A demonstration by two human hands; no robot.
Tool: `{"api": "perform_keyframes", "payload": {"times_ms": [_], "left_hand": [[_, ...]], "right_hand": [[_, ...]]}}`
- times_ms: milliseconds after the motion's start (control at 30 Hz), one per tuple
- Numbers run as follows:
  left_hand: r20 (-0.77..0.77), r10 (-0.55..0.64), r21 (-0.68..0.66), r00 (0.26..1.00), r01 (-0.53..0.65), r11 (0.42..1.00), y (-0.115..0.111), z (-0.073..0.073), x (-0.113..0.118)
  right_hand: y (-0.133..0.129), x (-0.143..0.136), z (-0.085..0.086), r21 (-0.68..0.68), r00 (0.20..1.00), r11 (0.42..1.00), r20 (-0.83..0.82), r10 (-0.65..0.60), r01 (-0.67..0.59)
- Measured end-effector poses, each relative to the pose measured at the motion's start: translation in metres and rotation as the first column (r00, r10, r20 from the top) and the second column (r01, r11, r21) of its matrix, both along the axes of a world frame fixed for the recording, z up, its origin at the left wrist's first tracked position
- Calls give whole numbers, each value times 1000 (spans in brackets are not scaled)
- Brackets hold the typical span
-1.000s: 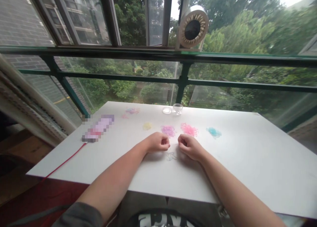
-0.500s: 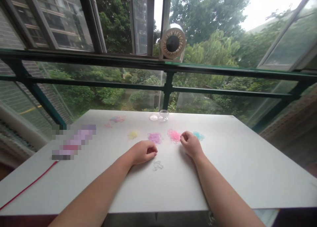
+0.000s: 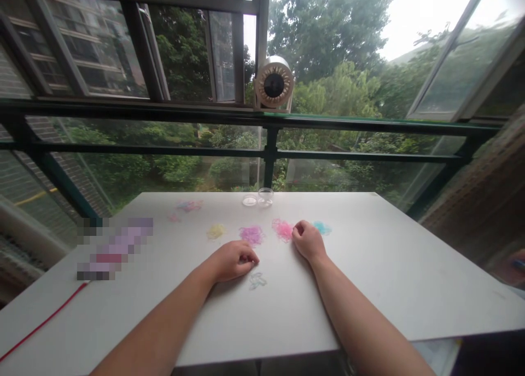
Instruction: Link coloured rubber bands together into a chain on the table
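My left hand [image 3: 234,261] rests on the white table with its fingers curled, thumb and fingertips close together. Just in front of its fingertips is a small heap of clear or pale green bands [image 3: 257,280]. A purple heap of small rubber bands [image 3: 251,235] lies beyond its knuckles. My right hand [image 3: 308,240] is closed at the right edge of the pink rubber bands [image 3: 282,230]. Whatever either hand may hold is too small or hidden to make out. Blue-green bands [image 3: 322,227] lie behind the right hand, and yellow bands [image 3: 216,231] lie farther left.
A clear round container [image 3: 266,198] and its lid [image 3: 249,201] stand at the table's far edge. Mixed-colour bands [image 3: 189,206] lie at the back left. A blurred-out purple object [image 3: 118,247] with a red cord [image 3: 45,318] is at left. A round fan [image 3: 274,84] sits on the railing.
The view has tilted up and shifted slightly. My left fingertips have closed in a little toward the thumb. My right hand stays beside the pink bands.
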State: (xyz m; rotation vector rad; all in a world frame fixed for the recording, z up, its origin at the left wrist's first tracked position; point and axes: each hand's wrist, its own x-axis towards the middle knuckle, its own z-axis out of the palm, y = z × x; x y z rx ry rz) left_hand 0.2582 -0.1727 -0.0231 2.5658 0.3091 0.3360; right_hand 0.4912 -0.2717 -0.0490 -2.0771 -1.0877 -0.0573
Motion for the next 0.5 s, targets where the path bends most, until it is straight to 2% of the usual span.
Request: {"api": "perform_keyframes", "payload": {"times_ms": [333,500], "left_hand": [[-16,-11,5,1000,11,1000,2,-1,1],[-5,-11,13,1000,11,1000,1,0,0]], "right_hand": [[2,1,-1,7,1000,1000,-2,2,-2],[0,4,-2,59,998,998,-57,27,-23]]}}
